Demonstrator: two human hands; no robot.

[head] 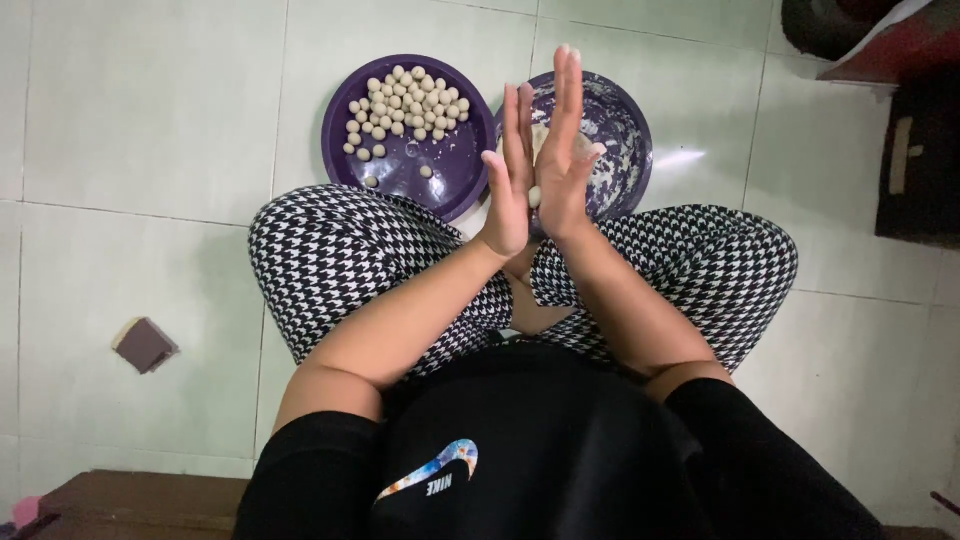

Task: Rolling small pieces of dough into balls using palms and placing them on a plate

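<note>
My left hand [510,175] and my right hand [568,140] are pressed palm to palm, fingers straight, with a small pale dough ball [534,196] squeezed between them. They hover above my crossed legs in black-and-white patterned trousers [340,260]. On the floor past my knees, a purple plate [440,165] holds several small pale dough balls [405,100]. To its right, partly hidden behind my hands, a purple bowl [622,130] smeared with flour holds a lump of dough.
I sit on a pale tiled floor [140,110]. A small brown block [145,344] lies on the tiles at the left. Dark furniture [915,150] stands at the right edge, and a wooden edge [140,505] runs along the bottom left.
</note>
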